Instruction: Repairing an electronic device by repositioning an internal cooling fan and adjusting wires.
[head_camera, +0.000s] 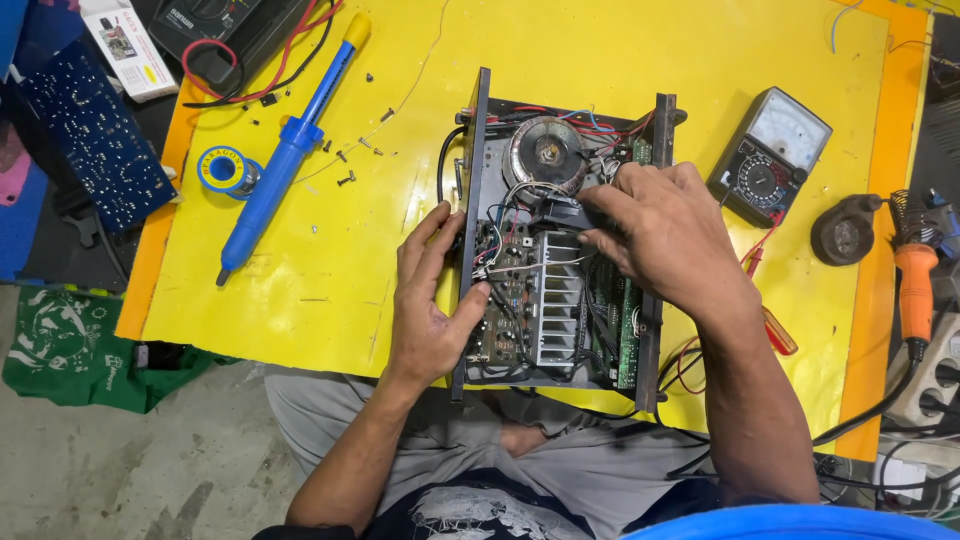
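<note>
Yellow desk carries an opened amplifier; left hand grips its side panel, right hand fingers curl inside. Bare room lies left; meter crowds right.

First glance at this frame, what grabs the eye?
The bright yellow mat fills the view, with an opened amplifier chassis at its centre showing a round transformer and a ribbed heatsink. The left hand grips the chassis's left edge while the right hand reaches in among the wires. A blue desoldering pump lies to the left, an analogue multimeter to the right.
</note>
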